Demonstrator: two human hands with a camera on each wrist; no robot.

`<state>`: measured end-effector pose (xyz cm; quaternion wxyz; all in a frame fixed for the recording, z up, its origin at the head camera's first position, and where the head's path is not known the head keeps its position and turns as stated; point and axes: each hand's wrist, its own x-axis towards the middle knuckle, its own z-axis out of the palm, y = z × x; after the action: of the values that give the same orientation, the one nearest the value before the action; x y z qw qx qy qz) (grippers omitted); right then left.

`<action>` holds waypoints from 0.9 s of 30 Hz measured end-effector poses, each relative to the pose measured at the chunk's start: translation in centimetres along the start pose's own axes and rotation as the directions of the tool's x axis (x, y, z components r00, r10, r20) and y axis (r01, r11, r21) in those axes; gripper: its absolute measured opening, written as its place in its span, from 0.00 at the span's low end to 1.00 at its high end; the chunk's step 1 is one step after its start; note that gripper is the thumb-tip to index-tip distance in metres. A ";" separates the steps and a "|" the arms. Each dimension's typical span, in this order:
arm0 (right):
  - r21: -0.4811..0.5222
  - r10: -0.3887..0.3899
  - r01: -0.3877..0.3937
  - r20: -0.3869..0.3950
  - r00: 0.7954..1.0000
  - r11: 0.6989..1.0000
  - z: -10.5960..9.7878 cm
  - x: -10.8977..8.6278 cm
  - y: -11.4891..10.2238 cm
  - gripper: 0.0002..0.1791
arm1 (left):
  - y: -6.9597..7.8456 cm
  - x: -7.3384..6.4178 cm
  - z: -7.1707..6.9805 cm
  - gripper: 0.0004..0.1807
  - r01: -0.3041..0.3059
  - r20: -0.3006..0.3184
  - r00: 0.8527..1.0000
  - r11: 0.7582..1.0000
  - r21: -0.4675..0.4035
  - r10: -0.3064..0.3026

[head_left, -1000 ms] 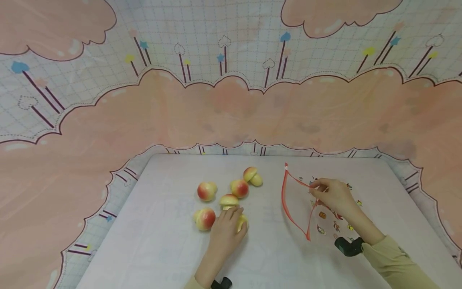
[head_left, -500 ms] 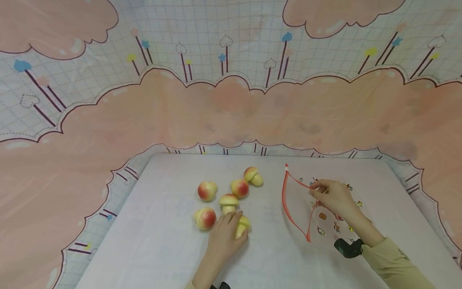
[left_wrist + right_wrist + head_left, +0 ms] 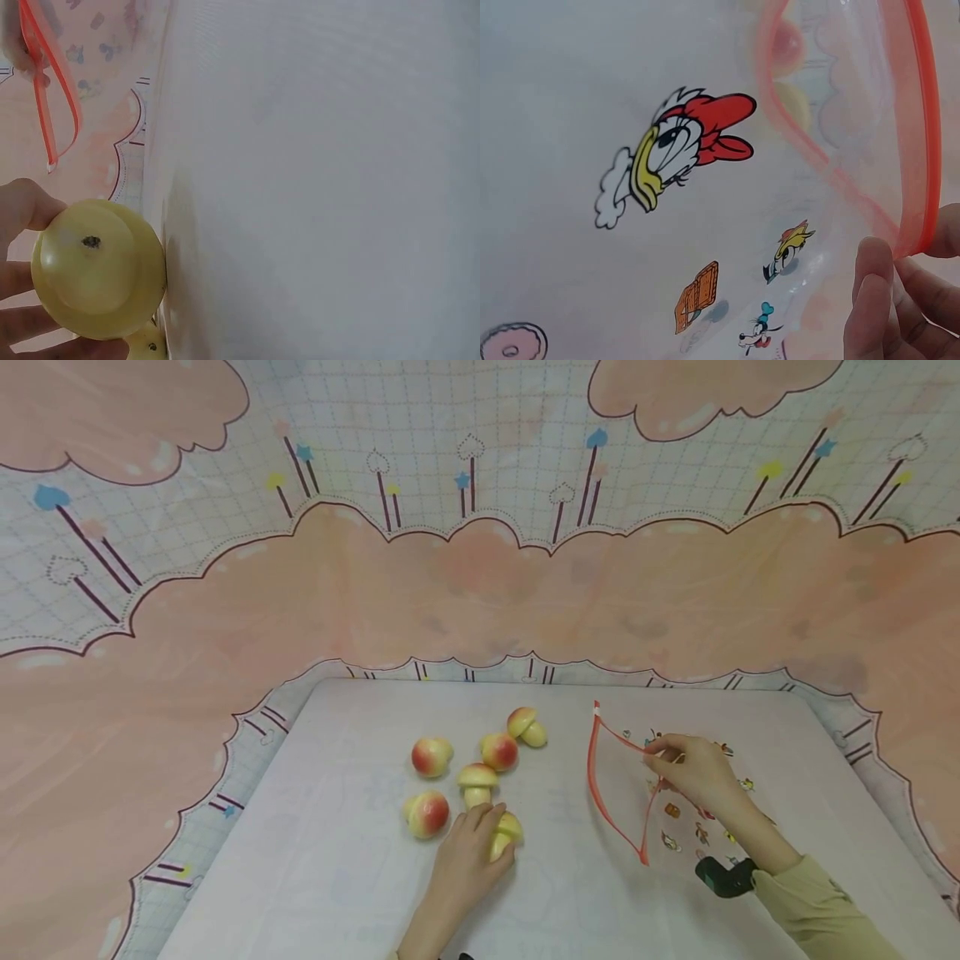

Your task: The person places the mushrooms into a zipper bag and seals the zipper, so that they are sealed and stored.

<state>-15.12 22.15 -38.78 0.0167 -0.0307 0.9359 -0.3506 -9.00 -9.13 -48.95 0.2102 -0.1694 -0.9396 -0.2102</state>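
Toy mushrooms (image 3: 431, 757) lie loose on the desk (image 3: 300, 893), left of its middle; the leftmost two, being round, might roll toward the left edge if a knuckle brushed them. Next comes the left grip (image 3: 467, 852), thumb and fingers curled round the yellow mushroom (image 3: 507, 831) closest to the near edge; its smooth skin could slip from an off-centre hold. Whether it bears on the desk is hard to tell. Another mushroom (image 3: 477, 777), just past the fingers, could be nudged into the two toward the far edge. Right of the middle, the clear pouch (image 3: 672, 811) gapes at its red trim (image 3: 591, 764); the right grip (image 3: 693, 768) pinches that trim in one place (thin, floppy plastic, by the look), so a looser pinch might let the mouth sag.
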 end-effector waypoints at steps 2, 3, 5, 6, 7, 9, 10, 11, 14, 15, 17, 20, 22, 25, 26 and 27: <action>0.000 -0.002 0.002 -0.001 1.000 1.000 0.0 0.0 0.0 0.15 | 0.0 0.0 0.0 0.26 0.004 0.003 1.000 1.000 -0.007 -0.004; 0.001 -0.003 0.003 -0.001 1.000 1.000 0.0 0.0 0.0 0.15 | 0.0 0.0 0.0 0.26 0.004 0.002 1.000 1.000 -0.011 -0.004; -0.001 -0.007 0.007 -0.004 1.000 1.000 0.0 0.0 0.1 0.15 | 0.0 0.0 0.1 0.25 0.001 -0.003 1.000 1.000 -0.018 -0.001; -0.001 -0.009 0.009 -0.005 1.000 1.000 0.0 0.0 0.1 0.15 | -0.1 0.0 0.1 0.25 0.000 -0.007 1.000 1.000 -0.019 0.000; -0.003 -0.012 0.012 -0.007 1.000 1.000 0.0 0.0 0.1 0.14 | -0.1 0.0 0.2 0.25 -0.002 -0.011 1.000 1.000 -0.020 0.002; -0.007 -0.016 0.016 -0.009 1.000 1.000 0.0 0.0 0.1 0.14 | -0.1 -0.1 0.2 0.25 -0.003 -0.018 1.000 1.000 -0.023 0.003; -0.007 -0.018 0.018 -0.011 1.000 1.000 0.0 0.0 0.1 0.14 | -0.1 -0.1 0.3 0.25 -0.003 -0.020 1.000 1.000 -0.026 0.003; -0.008 -0.019 0.019 -0.012 1.000 1.000 0.0 0.0 0.1 0.14 | -0.1 -0.1 0.4 0.25 -0.002 -0.020 1.000 1.000 -0.027 0.001; -0.008 -0.020 0.020 -0.013 1.000 1.000 0.1 0.0 0.1 0.14 | -0.1 0.0 0.5 0.26 0.003 -0.024 1.000 0.999 -0.039 -0.004; -0.007 -0.020 0.020 -0.013 1.000 1.000 0.1 -0.1 0.1 0.14 | 0.0 0.1 0.5 0.25 0.003 -0.026 1.000 0.999 -0.043 -0.004; -0.007 -0.021 0.021 -0.014 1.000 1.000 0.1 -0.1 0.1 0.14 | 0.0 0.2 0.6 0.25 0.003 -0.035 0.999 0.999 -0.044 -0.004; -0.008 -0.025 0.025 -0.018 1.000 1.000 0.1 -0.1 0.1 0.14 | 0.1 0.3 0.8 0.23 0.003 -0.048 0.999 0.999 -0.048 -0.005; -0.007 -0.025 0.025 -0.020 0.999 1.000 0.1 -0.1 0.1 0.14 | 0.1 0.4 0.9 0.22 0.001 -0.055 0.998 0.999 -0.052 -0.004; -0.004 -0.022 0.022 -0.022 1.000 1.000 0.1 -0.1 0.2 0.14 | 0.2 0.6 0.9 0.21 -0.003 -0.065 0.998 0.998 -0.057 -0.001; -0.003 -0.020 0.020 -0.022 1.000 1.000 0.1 -0.1 0.2 0.13 | 0.2 0.6 1.0 0.21 -0.008 -0.071 0.997 0.999 -0.054 0.004; -0.004 -0.020 0.020 -0.022 1.000 1.000 0.2 -0.1 0.2 0.13 | 0.2 0.7 1.0 0.21 -0.012 -0.077 0.997 0.999 -0.051 0.008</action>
<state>-15.02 22.18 -38.99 0.0029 -0.0363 0.9362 -0.3495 -9.80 -8.35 -49.40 0.2429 -0.1714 -0.9242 -0.2397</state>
